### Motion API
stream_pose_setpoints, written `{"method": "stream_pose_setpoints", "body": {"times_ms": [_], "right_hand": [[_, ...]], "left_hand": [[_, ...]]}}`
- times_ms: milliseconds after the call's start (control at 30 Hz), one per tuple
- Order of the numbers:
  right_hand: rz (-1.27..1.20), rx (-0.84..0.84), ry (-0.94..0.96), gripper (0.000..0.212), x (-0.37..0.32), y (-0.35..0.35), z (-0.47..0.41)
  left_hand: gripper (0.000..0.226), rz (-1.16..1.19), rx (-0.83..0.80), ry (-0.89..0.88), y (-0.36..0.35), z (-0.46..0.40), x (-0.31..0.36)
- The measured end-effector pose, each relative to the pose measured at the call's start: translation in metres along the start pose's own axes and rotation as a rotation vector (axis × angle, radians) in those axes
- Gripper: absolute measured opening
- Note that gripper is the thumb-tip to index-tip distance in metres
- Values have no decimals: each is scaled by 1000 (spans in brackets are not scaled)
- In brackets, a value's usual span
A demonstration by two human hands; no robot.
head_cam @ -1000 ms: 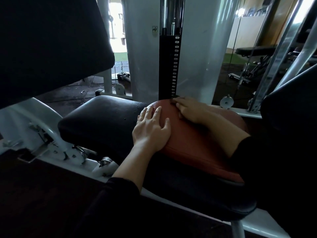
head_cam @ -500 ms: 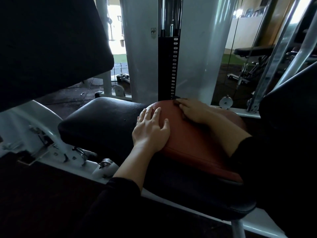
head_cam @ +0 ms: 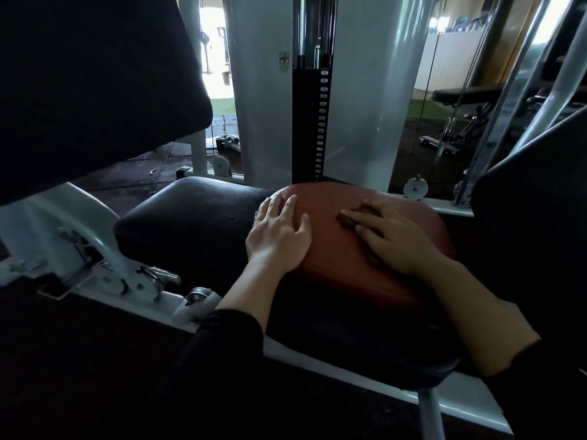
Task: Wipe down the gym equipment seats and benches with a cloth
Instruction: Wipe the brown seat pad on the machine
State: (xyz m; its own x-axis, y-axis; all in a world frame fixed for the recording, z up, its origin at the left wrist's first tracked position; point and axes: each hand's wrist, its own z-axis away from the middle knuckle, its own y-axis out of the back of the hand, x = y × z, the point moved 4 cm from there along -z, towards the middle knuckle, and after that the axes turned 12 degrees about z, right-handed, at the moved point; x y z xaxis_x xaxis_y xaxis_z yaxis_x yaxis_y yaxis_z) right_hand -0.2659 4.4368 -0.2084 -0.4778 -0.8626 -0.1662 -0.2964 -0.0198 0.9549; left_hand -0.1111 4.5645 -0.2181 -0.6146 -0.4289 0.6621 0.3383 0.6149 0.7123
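Dim gym machine's brown seat pad [head_cam: 343, 249] carries both hands: left hand [head_cam: 278, 235] flat, holding nothing, right hand [head_cam: 394, 239] pressing a soft, limp cloth [head_cam: 351, 219], best handled bunched under flat fingers.

My count from where I lean

Two hands: my left hand [head_cam: 277, 234] and right hand [head_cam: 392, 240]. One brown cloth [head_cam: 359, 218], one red-brown pad [head_cam: 336, 249], three black pads, one far weight stack [head_cam: 309, 122], one far-right bench [head_cam: 467, 93].
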Motion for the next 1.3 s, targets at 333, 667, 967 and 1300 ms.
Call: {"method": "stream_pose_setpoints", "body": {"times_ms": [333, 667, 967, 1300], "right_hand": [[128, 86, 275, 43, -47, 1, 44], [104, -41, 0, 40, -8, 3, 16], [77, 75, 487, 40, -32, 2, 78], [105, -5, 169, 42, -41, 1, 13]], "left_hand": [[50, 26, -35, -33, 0, -3, -3], [50, 13, -41, -24, 0, -3, -2], [50, 23, -52, -21, -2, -3, -3], [49, 31, -40, -24, -2, -5, -5]]}}
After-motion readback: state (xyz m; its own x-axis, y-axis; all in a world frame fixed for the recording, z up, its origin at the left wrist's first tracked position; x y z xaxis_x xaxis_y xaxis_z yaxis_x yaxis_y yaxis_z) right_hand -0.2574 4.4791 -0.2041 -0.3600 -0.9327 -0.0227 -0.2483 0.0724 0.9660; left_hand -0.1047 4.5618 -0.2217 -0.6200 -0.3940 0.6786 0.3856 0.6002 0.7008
